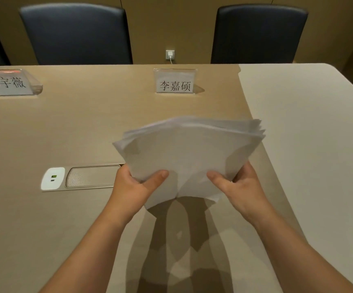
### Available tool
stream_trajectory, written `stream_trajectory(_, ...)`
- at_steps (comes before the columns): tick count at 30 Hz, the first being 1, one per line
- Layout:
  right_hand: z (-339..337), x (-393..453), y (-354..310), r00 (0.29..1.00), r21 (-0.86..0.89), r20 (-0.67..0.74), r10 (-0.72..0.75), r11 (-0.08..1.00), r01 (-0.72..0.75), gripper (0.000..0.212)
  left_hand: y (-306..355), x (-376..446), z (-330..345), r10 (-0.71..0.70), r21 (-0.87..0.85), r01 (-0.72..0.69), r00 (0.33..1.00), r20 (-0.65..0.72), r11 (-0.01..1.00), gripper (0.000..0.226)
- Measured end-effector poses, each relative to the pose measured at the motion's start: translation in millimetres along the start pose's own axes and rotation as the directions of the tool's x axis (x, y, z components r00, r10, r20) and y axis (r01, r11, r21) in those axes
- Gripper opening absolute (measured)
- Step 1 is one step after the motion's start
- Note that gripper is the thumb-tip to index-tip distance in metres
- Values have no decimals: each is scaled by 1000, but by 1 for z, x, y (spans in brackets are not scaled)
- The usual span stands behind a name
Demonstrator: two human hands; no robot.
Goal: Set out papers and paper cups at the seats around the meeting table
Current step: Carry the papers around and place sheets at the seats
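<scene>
Both hands are closed on a stack of papers (pixel 190 153), which is held above the table (pixel 65 127) and clear of its surface. The left hand (pixel 133 187) is clamped on the near-left corner of the stack, with the thumb pressed on the top sheet and the fingers hidden beneath. The right hand (pixel 239 187) is clamped on the near-right edge in the same manner, thumb on top and pointing left. Both forearms are extended forward from the near edge of the view and converge slightly toward the stack.

The sheets are fanned and unevenly aligned; their far edges are spread to the right. The stack is tilted, with the far edge raised. A shadow of the arms and stack is cast on the table surface on the near side.

Two name cards are stood on the far part of the table: one at far left (pixel 7 82) and one near the centre (pixel 174 81). A power socket panel (pixel 53 178) is recessed in the table, left of the left hand. Two dark chairs are placed beyond the far edge, one at left (pixel 76 34) and one at right (pixel 258 34). A wall outlet (pixel 170 54) is seen between them.
</scene>
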State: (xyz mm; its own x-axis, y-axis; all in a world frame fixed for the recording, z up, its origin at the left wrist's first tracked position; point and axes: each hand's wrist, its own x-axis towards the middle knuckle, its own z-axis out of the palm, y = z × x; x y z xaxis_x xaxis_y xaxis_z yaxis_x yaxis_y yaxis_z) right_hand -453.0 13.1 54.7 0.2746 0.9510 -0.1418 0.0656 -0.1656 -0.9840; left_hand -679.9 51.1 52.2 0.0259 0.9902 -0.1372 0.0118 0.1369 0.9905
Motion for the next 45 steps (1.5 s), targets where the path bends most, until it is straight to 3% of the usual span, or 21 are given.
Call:
stream_trajectory(3, 5, 2, -2, 997, -43, -65, -43, 998, 41, 34, -4, 1, 2, -14, -30, 11, 996, -92, 999, 25)
stream_trajectory(9, 5, 2, -11, 991, -21, -89, -104, 994, 103, 37, 6, 0, 3, 55, -35, -59, 993, -107, 998, 27)
stream_trajectory(15, -7, 4, -5, 998, -48, -19, -57, 997, 56, 38, 6, 3, -9, 86, -34, -88, 995, -55, 996, 59)
stream_trajectory(22, 16, -5, 2, 999, -118, 10, -38, 992, 39, 37, -4, 3, -6, 98, -76, -101, 994, -38, 992, 41)
stream_trajectory(26, 21, -5, 6, 999, -8, -49, -10, 1000, 10, 43, -8, 5, -10, 96, -44, -100, 992, -79, 994, 39)
stream_trajectory(32, 27, -7, 9, 990, -53, -136, -30, 998, 23, 36, -13, 3, -6, 45, -28, -48, 994, -99, 998, 35)
stream_trajectory(37, 26, -13, 13, 992, -147, -124, 29, 988, -47, 25, -22, -1, -6, -42, 83, 41, 999, 8, 996, 31)
stream_trajectory(40, 22, -14, 2, 992, -195, -125, 0, 980, -24, 20, -11, -4, -13, -26, 161, 21, 999, 32, 987, 28)
stream_trajectory(45, 6, -36, -49, 998, -162, -43, -47, 986, 40, 26, 41, -26, -30, 45, 59, -51, 995, 90, 997, 28)
